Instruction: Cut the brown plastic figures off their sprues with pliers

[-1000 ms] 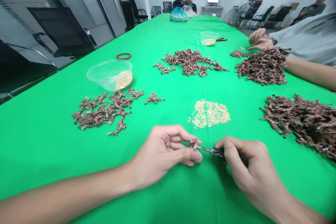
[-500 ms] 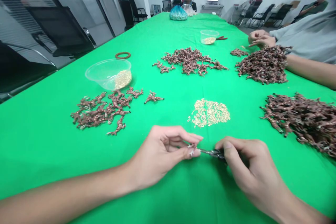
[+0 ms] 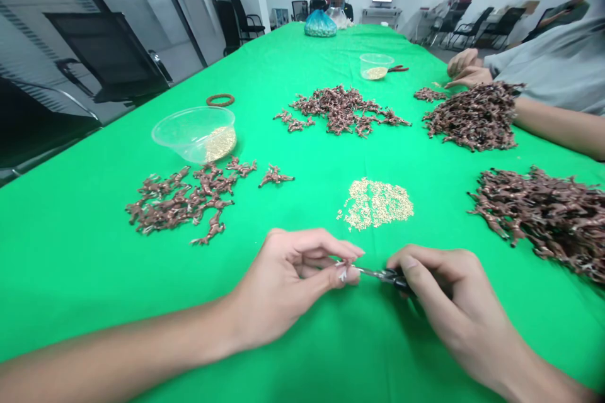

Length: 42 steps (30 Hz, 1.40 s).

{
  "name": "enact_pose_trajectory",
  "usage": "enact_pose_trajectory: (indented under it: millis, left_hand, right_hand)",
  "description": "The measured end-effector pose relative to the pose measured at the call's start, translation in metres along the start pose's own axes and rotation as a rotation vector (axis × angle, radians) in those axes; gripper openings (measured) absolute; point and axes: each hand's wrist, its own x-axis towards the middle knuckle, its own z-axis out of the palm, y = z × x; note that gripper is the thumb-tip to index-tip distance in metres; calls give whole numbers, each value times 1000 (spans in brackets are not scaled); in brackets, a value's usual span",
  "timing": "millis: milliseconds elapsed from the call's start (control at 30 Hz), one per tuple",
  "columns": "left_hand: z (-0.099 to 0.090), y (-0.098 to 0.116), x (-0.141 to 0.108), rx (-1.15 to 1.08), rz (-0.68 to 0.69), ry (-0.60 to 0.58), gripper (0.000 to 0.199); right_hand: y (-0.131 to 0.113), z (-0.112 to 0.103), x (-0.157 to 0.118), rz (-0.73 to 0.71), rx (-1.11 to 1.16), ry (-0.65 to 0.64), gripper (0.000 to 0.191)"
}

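Note:
In the head view my left hand (image 3: 288, 286) pinches a small brown animal figurine (image 3: 345, 268) between thumb and fingers; a whitish part sticks out over the thumb, and the rest is mostly hidden. My right hand (image 3: 456, 308) is closed around black-handled pliers (image 3: 392, 277), whose metal jaws point left and meet the figurine at my left fingertips. Just beyond the hands lies a flat patch of tiny gold-coloured pieces (image 3: 378, 203). Similar brown figurines lie loosely heaped (image 3: 179, 198) to the left, with one single figurine (image 3: 275, 176) apart from them.
A clear plastic bowl (image 3: 174, 129) with gold pieces stands at left, near a brown ring (image 3: 220, 100). Figurine piles lie at centre (image 3: 340, 107) and right (image 3: 543, 220). A co-worker's hands (image 3: 467, 69) are beside another pile (image 3: 472, 116). Farther off are a tub (image 3: 376, 67) and red-handled tool (image 3: 399, 68).
My hands, the figurine and the pliers keep almost the same pose, with the pliers tilting very slightly. The co-worker's hands have shifted a little.

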Motion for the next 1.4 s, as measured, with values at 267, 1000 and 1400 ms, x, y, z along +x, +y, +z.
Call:
enact_pose_trajectory:
  millis: [267,1000,1400]
  left_hand:
    - [0,1,-4,162,110,-4,9]
    - [-4,3,-7,402,241,-46,12]
    - [-1,4,-6,115,71,-36,16]
  right_hand:
    - [3,3,-3,5,49,4,45]
    - [-4,6,-3,20,87,40,49]
    - [-7,6,-4,-32,30,144,47]
